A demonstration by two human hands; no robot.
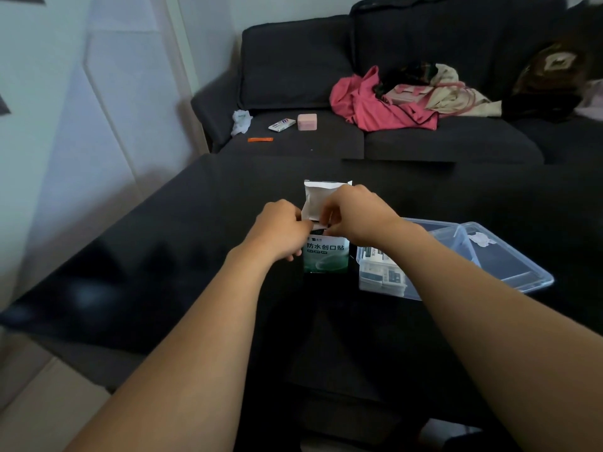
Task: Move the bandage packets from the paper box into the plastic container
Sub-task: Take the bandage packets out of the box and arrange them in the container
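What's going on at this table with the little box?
A person is emptying a box of bandages that stands upright on a dark table. The left hand holds the box near its open top, while the right hand pinches a white packet sticking up out of it. Right of the box sits a clear container that already has packets in it, its lid lying beside it.
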